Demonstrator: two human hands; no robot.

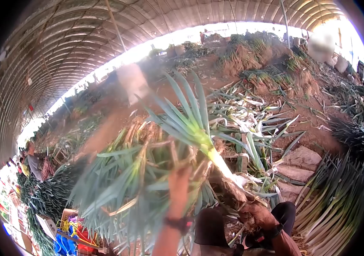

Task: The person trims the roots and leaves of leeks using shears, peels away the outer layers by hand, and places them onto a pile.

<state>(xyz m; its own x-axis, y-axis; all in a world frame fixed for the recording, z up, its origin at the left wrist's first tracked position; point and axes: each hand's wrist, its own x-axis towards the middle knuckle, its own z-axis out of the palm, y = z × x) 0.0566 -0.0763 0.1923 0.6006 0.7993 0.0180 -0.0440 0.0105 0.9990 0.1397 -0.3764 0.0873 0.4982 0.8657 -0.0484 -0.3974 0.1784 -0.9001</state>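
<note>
A large leek (218,164) slants up from my lap, its green leaves fanned toward the top and its pale stalk running down to a brown, ragged root end. My right hand (256,213) is closed around that lower end, between my knees. Left of the stalk, my left hand (180,177) is raised, with a dark band on its wrist; motion smears its fingers, and I cannot tell whether they grip anything. Behind and beside it spreads a heap of untrimmed leeks (109,183) with dry, brownish outer leaves.
Stripped leaves (254,117) litter the ground ahead. Cleaned leeks (335,209) lie in a row at my right, beside flat brownish sacks (299,164). A person (37,162) sits far left near more leeks. A box of blue and red items (73,239) stands lower left.
</note>
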